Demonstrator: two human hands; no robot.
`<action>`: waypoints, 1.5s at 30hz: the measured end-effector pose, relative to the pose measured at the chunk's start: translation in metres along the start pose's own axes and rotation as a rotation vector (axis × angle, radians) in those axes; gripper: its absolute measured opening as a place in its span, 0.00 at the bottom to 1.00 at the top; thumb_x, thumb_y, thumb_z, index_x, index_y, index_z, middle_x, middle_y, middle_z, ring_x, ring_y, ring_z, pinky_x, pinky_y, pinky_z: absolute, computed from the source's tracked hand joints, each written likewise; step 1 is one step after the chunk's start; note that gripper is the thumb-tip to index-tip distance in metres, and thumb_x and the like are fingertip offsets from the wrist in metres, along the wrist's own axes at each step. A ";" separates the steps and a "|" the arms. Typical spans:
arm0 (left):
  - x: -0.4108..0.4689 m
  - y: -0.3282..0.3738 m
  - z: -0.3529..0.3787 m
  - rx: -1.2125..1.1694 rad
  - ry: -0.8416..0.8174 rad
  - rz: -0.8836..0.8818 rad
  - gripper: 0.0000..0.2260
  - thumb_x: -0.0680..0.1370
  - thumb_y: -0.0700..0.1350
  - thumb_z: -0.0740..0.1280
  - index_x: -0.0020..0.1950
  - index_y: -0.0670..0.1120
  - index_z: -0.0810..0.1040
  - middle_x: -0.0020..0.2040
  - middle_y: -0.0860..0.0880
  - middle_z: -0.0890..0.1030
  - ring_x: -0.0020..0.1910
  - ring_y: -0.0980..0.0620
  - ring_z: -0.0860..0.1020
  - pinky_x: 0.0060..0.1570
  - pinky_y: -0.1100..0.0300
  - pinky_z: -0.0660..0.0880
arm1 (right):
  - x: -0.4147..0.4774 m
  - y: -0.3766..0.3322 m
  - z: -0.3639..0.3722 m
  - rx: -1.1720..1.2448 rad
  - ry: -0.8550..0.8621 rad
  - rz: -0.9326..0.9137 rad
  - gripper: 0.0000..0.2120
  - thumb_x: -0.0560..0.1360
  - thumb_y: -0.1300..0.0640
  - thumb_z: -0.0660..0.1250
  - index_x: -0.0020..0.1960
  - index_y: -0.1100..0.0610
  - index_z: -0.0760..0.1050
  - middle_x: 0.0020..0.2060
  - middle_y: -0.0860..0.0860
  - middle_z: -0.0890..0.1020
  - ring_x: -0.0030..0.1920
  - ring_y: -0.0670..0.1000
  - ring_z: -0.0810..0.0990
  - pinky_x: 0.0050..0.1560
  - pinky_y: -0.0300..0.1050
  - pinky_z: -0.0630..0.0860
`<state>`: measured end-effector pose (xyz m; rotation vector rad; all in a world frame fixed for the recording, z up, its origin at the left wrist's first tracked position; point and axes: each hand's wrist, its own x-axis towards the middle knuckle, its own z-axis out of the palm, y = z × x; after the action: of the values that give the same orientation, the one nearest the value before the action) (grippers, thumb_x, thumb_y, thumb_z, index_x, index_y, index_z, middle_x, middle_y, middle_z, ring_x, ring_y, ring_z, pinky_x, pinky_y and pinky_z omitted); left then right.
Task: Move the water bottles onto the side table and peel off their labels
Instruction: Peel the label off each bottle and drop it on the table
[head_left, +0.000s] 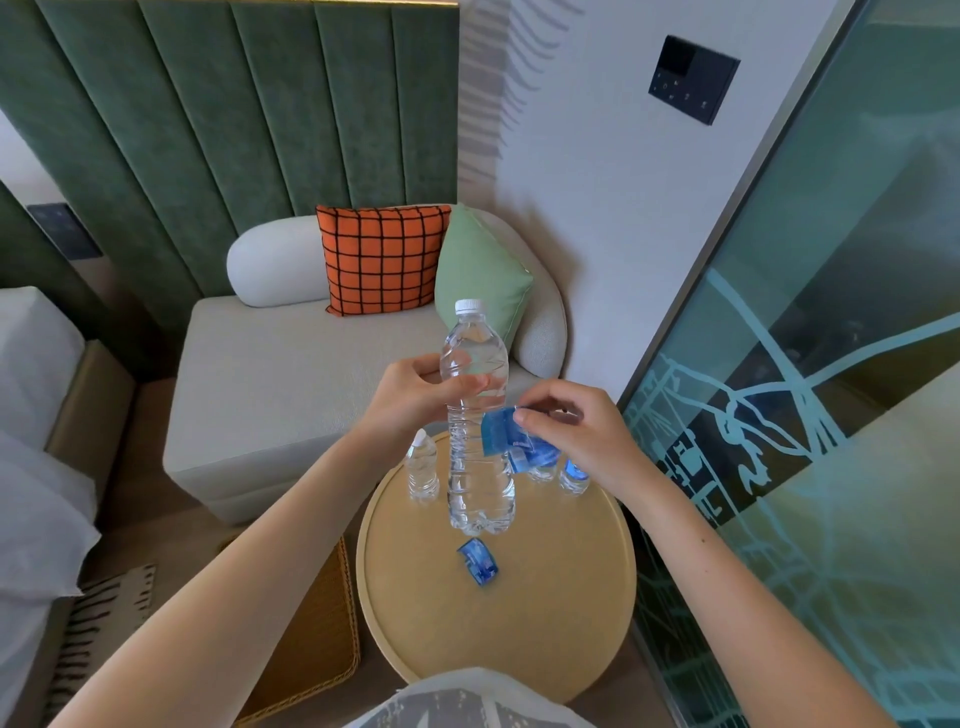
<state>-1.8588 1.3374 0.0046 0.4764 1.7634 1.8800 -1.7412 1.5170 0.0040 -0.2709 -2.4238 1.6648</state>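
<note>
Round tan table (519, 649): a clear ribbed bottle (475, 358) is gripped upright above it by the left hand (410, 397); its crinkled blue label (501, 434) is pinched by the right hand (576, 431).

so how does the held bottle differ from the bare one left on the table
The held bottle is gripped by the left hand above the side table; the bare bottle stands on it. The held bottle has a blue label pinched by the right hand; the bare bottle has none. Both are clear, upright, white-capped.
</note>
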 end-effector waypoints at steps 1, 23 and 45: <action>0.000 -0.001 0.000 0.003 0.010 -0.011 0.22 0.59 0.54 0.80 0.50 0.49 0.83 0.49 0.44 0.87 0.51 0.44 0.85 0.58 0.44 0.79 | 0.001 0.002 0.002 -0.028 0.006 -0.005 0.06 0.75 0.61 0.74 0.45 0.51 0.83 0.39 0.42 0.85 0.43 0.38 0.82 0.47 0.32 0.77; 0.005 -0.006 -0.018 -0.099 0.085 -0.076 0.13 0.72 0.43 0.75 0.54 0.39 0.82 0.49 0.42 0.86 0.49 0.45 0.85 0.41 0.61 0.81 | -0.013 0.020 0.023 -0.390 0.211 -0.530 0.02 0.72 0.67 0.76 0.44 0.63 0.85 0.36 0.54 0.82 0.41 0.57 0.79 0.41 0.51 0.77; 0.012 -0.032 -0.043 0.010 0.234 -0.044 0.13 0.68 0.43 0.80 0.50 0.46 0.84 0.46 0.48 0.87 0.46 0.49 0.86 0.43 0.61 0.81 | -0.029 0.053 0.017 -0.205 0.252 -0.323 0.11 0.73 0.69 0.75 0.46 0.52 0.84 0.40 0.44 0.84 0.44 0.49 0.82 0.47 0.40 0.78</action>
<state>-1.8888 1.3103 -0.0323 0.2256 1.9146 1.9626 -1.7152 1.5129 -0.0535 -0.1009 -2.3006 1.1758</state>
